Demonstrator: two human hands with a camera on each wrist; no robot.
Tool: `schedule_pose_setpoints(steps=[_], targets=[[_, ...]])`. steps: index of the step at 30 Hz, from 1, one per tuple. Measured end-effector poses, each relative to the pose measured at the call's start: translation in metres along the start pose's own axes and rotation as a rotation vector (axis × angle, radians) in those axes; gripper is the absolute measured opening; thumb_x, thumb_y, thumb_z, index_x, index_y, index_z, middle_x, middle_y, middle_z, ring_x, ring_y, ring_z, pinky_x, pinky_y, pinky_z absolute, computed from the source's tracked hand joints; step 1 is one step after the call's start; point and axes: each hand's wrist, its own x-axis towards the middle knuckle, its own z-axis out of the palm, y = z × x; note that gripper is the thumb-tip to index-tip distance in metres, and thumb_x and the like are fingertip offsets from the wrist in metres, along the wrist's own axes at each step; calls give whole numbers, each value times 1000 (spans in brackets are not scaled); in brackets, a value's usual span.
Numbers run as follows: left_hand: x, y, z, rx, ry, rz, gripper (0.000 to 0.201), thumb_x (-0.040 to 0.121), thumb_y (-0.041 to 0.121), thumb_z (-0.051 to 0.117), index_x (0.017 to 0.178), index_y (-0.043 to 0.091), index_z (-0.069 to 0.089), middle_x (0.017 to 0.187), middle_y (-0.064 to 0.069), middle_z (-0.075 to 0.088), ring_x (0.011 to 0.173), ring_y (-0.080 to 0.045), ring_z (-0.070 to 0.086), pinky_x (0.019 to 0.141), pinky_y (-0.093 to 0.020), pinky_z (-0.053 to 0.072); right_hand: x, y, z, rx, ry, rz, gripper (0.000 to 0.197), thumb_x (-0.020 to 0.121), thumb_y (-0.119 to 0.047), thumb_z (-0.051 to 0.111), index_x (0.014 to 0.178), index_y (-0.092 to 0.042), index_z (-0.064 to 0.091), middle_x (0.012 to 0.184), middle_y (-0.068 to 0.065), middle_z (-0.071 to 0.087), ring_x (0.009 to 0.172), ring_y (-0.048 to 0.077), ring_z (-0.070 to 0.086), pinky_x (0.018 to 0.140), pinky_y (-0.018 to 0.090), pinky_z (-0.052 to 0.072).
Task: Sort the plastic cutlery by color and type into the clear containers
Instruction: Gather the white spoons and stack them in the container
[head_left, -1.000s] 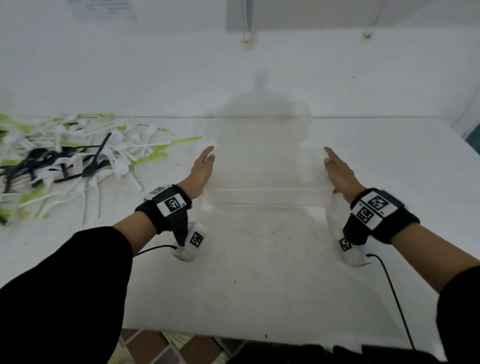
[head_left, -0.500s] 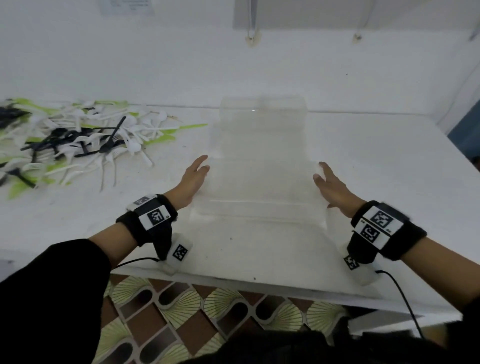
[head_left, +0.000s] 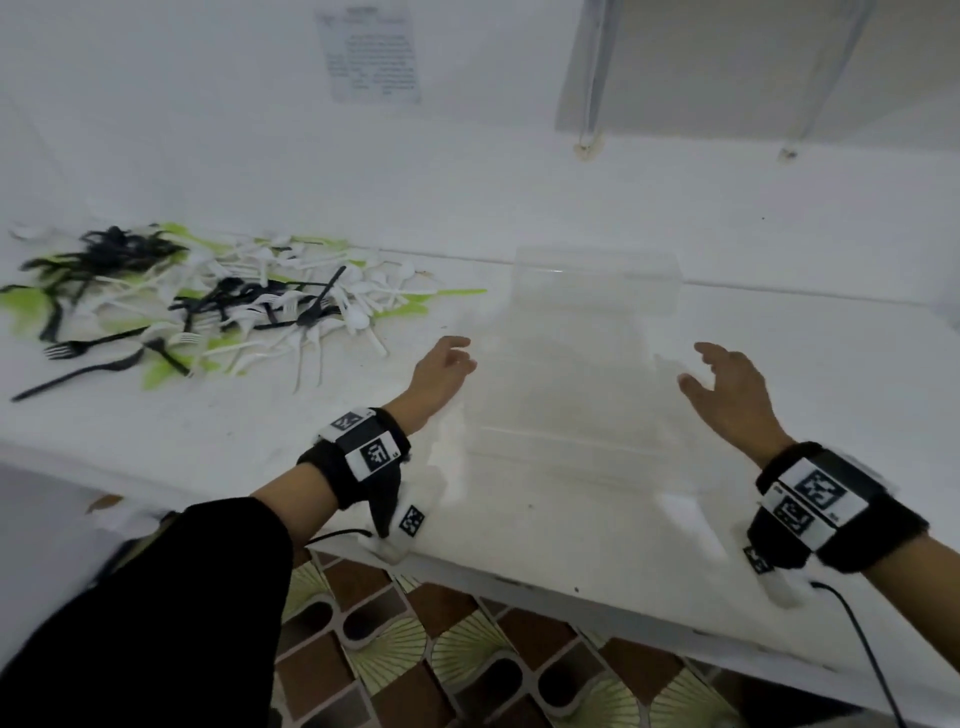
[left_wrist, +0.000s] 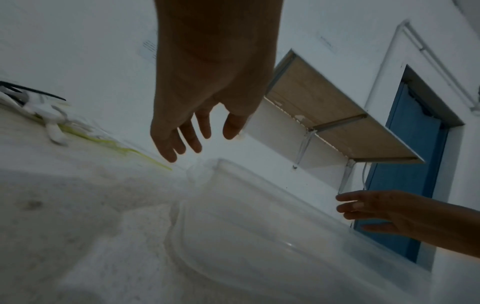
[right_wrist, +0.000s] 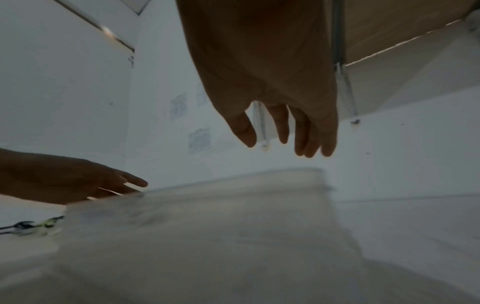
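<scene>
White desk (head_left: 857, 395) against a white wall. Setup step, nothing sorted yet: left hand (head_left: 441, 371) and right hand (head_left: 735, 387) flank the clear containers (head_left: 566, 395), each grip relaxed open, empty; contact unclear. Next: take hold and place them. Cutlery pile (head_left: 218, 312) sits far left, untouched.

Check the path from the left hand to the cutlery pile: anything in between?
Nothing visible. The left hand hangs open beside the clear containers; only bare white tabletop lies between it and the cutlery pile farther left.
</scene>
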Motion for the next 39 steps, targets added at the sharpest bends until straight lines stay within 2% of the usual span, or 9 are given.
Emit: schedule_pose_setpoints(steps=[6,11,15,22,28,30,33,36,39], targets=[[3,-3,-58,-71,2,63,15,92,8,49,101,15,58,92,0,62,88,-13,57,69,-20,44,3,-83,48,153,-118,-167,32,90,-11,58,122,-6,57,118,13,61,108,25,57,82,13,31],[27,-18,-129,-45,8,84,16,93,6,46,99,15,58,85,4,62,82,-10,59,69,-20,45,13,-170,109,289,-205,-210,29,89,-9,58,118,-7,60,113,11,65,104,22,60,87,17,37],[55,-33,-185,-32,-13,60,16,94,4,44,97,14,57,84,2,61,77,-10,57,67,-20,43,24,-235,160,394,-258,-165,26,88,-10,57,114,-10,63,108,10,67,97,18,59,98,36,45],[120,-70,-250,-4,-45,37,16,94,1,44,102,8,57,80,-1,60,60,3,59,57,-10,47,52,-303,237,352,-294,-85,30,89,-12,55,118,-9,62,110,10,66,109,20,57,76,11,33],[165,-92,-263,1,-120,7,16,94,4,45,96,12,59,85,0,61,76,-9,58,65,-17,49,83,-310,271,184,-376,19,29,87,-15,57,116,-10,60,114,14,62,110,24,55,85,22,38],[177,-90,-261,12,-137,15,17,94,4,44,103,8,59,87,-2,61,75,-8,57,56,-10,46,97,-307,281,120,-374,56,27,87,-20,59,112,-10,58,110,15,61,99,28,61,82,30,47],[193,-82,-257,48,-145,68,17,94,3,44,102,9,58,85,-2,60,73,-7,57,55,-9,45,114,-307,290,144,-397,141,25,86,-26,62,99,-8,50,91,15,60,56,24,62,57,37,55],[209,-79,-254,57,-123,90,20,92,-1,43,98,9,59,80,1,60,72,-10,57,58,-11,45,124,-308,296,125,-414,187,30,86,-30,64,94,-7,46,87,16,61,48,25,61,60,42,56],[224,-78,-252,65,-107,92,21,93,0,43,98,9,61,80,3,62,72,-8,59,60,-12,48,136,-306,304,206,-432,219,32,81,-24,71,91,-8,45,84,16,63,43,21,60,47,32,53]])
